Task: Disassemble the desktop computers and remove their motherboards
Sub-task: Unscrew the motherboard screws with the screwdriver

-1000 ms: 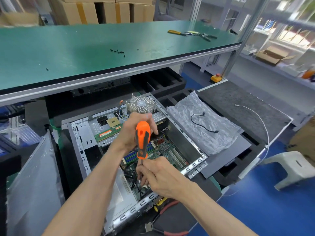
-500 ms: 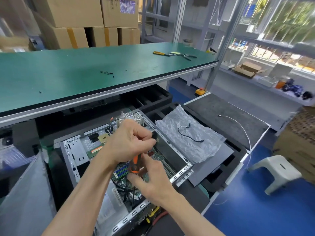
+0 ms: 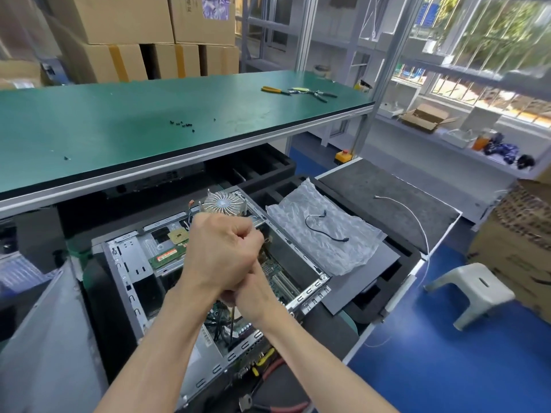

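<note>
Scene: A person works over an open computer case (image 3: 125, 263) lying on its side below a green workbench (image 3: 119, 123).
Left hand (image 3: 220, 251): Curled in a tight fist over the top of a screwdriver; the handle is hidden inside the fist, and only the dark shaft (image 3: 230, 326) shows below it.
Right hand (image 3: 253, 290): Tucked under the left at its 5 o'clock, touching it; the fingers are hidden, so whether it grips the tool cannot be told.
Motherboard (image 3: 277, 272): In the case, its green surface and slots showing at 3 o'clock of the hands.
Cooler (image 3: 223, 204): A round finned heatsink sits at 12 o'clock of the hands, at the far edge of the case.
Loose parts: Small black screws (image 3: 182, 125) lie on the bench top; a memory stick (image 3: 167, 257) rests at 9 o'clock of the hands.
Doing it well: The shaft should probably stay square to the screw, with firm downward weight from the upper hand, so the tip does not slip onto the board. Cables near the shaft look worth keeping out of the way.
Writing: The memory stick carries a red label, too small to read. A blue-purple sticker on a cardboard box (image 3: 205, 13) at 12 o'clock is blurred.
</note>
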Demonstrator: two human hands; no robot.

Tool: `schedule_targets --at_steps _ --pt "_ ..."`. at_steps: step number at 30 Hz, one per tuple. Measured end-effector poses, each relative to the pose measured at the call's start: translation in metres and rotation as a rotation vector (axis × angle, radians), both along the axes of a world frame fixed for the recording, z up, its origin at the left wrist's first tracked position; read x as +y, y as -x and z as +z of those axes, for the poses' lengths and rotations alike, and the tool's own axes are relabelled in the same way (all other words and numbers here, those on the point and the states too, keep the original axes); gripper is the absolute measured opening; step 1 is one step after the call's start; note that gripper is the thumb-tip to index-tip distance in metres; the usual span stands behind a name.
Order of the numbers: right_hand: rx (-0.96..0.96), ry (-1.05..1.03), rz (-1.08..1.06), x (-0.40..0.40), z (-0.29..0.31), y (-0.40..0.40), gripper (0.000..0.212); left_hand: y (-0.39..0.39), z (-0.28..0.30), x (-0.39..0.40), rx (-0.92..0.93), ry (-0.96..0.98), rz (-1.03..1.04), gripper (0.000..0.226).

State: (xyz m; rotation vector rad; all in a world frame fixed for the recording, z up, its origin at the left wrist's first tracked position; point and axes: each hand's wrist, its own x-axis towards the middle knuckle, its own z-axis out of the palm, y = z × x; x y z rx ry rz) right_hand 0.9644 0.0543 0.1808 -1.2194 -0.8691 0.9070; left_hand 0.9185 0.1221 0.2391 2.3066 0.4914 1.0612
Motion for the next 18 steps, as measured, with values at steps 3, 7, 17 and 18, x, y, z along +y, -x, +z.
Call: schedule_targets --at_steps 3,7,17,18 --pt "-0.201 0.08 0.127 -0.009 0.003 -0.003 0.017 0.013 0.001 0.005 0.12 -0.254 -0.153 0.037" --pt "-0.259 0.062 0.099 -0.01 0.005 -0.002 0.024 0.019 0.002 0.013 0.218 -0.404 -0.07 0.03" --pt "-0.148 -0.031 -0.153 0.0 -0.004 0.013 0.027 0.039 -0.001 0.007 0.33 -0.34 -0.135 0.021" --pt "-0.17 -0.026 -0.104 -0.001 -0.006 0.01 0.024 0.044 0.001 0.012 0.333 -0.277 -0.234 0.016"
